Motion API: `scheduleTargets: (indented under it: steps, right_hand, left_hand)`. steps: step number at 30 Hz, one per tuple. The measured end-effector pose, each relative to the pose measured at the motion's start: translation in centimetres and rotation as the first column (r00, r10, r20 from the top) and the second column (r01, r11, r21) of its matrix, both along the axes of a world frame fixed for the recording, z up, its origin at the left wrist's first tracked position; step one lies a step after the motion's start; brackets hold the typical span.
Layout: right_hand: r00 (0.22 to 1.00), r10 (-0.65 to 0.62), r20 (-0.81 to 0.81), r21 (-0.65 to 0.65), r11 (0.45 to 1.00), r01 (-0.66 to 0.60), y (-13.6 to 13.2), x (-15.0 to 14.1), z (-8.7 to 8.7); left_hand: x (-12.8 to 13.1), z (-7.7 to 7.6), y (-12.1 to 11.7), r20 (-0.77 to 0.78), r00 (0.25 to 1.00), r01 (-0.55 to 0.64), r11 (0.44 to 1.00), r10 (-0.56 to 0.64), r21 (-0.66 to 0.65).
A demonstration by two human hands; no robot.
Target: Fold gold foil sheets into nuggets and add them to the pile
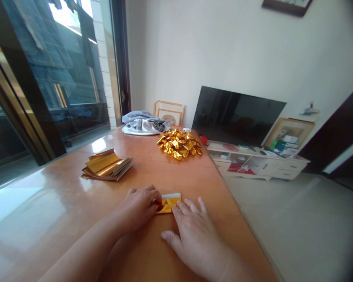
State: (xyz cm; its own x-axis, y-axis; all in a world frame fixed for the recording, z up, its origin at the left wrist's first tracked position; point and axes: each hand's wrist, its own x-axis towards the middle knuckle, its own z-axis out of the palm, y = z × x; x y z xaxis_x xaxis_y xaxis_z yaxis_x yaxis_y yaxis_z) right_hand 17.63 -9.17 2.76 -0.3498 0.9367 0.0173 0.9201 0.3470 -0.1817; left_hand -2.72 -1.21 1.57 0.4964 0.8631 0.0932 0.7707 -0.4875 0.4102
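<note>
A sheet of gold foil paper (168,204), partly folded and with a pale strip along its far side, lies on the wooden table (141,250). My left hand (142,205) has its fingers curled in on the sheet's left end, pinching it. Over the right end rests my right hand (192,231), open, its fingers spread and fingertips touching the paper. A stack of gold foil sheets (107,165) sits farther off to the left. Beyond my hands is a heap of folded gold foil pieces (179,143).
Grey cloth (145,123) lies at the table's far end, near framed pictures (169,113). Past the table's right edge, a television (238,115) stands on a low white cabinet (264,166). Glass sliding doors (55,74) are on the left.
</note>
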Motion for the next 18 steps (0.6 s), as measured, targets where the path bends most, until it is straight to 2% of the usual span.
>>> scheduleTargets:
  steps: [11, 18]
  right_hand:
    - [1.0, -0.001, -0.007, -0.012, 1.0, 0.001, 0.17, 0.06, -0.1]
    - [0.999, -0.004, -0.032, 0.008, 1.0, 0.005, 0.01, 0.03, 0.4]
  left_hand:
    - [0.66, 0.81, -0.43, -0.102, 0.995, 0.005, 0.994, 0.007, 0.109]
    - [0.88, 0.83, -0.61, -0.102, 0.993, 0.075, 0.989, -0.062, 0.129]
